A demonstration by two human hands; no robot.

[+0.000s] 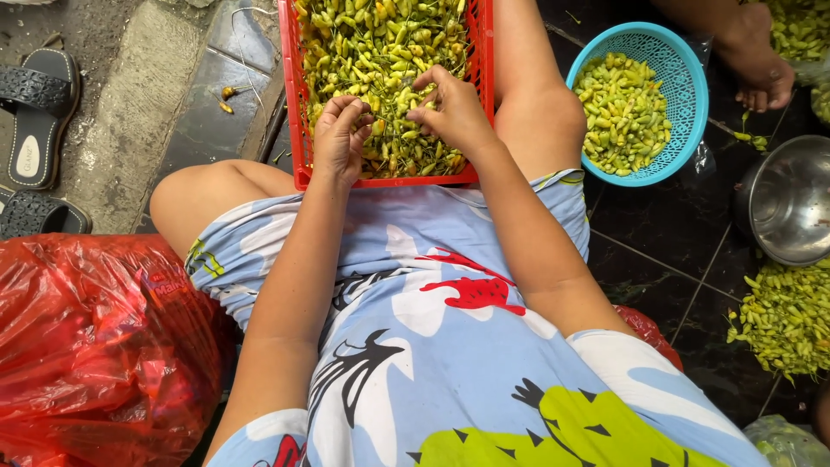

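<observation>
A red plastic crate full of small yellow-green chili peppers rests between my knees. My left hand is closed over the peppers near the crate's front edge, fingers curled around a pepper. My right hand is just to its right, fingertips pinching a pepper stem. The two hands nearly touch over the pile.
A blue basket of peppers stands right of my knee. A steel bowl and a loose heap of peppers lie further right. Another person's foot is at top right. A red plastic bag sits at left, black sandals beyond.
</observation>
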